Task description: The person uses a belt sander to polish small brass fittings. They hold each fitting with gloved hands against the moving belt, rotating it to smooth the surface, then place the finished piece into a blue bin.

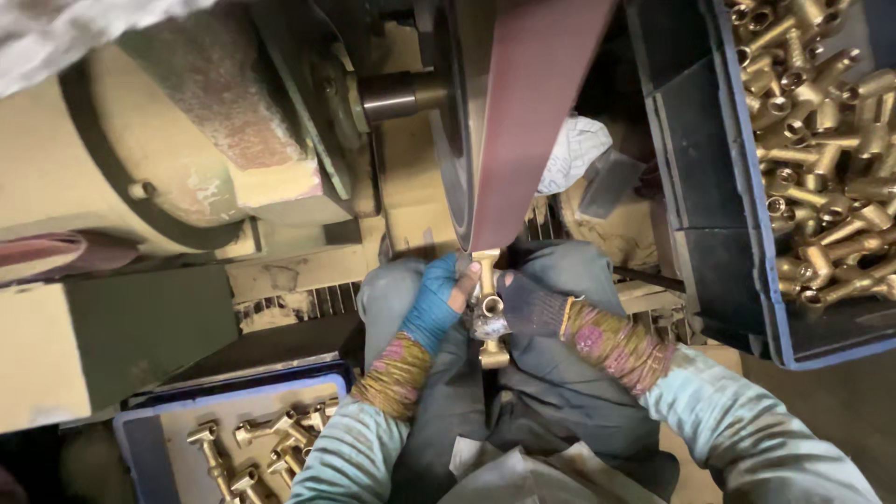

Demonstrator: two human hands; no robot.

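Note:
Both my hands grip one brass pipe fitting (489, 308) and press its upper end against the reddish-brown sanding belt (527, 121) of a belt grinder. My left hand (439, 301) wears a blue cloth wrap and holds the fitting from the left. My right hand (530, 303) wears a dark glove and holds it from the right. Patterned cloth cuffs cover both wrists. The fitting's lower end sticks out below my hands, over my lap.
A blue crate (747, 177) at the right is piled with several brass fittings (831, 140). Another blue tray (140, 434) at the lower left holds several more fittings (252, 448). The grinder's cream motor housing (159, 159) fills the upper left. A white rag (574, 149) lies behind the belt.

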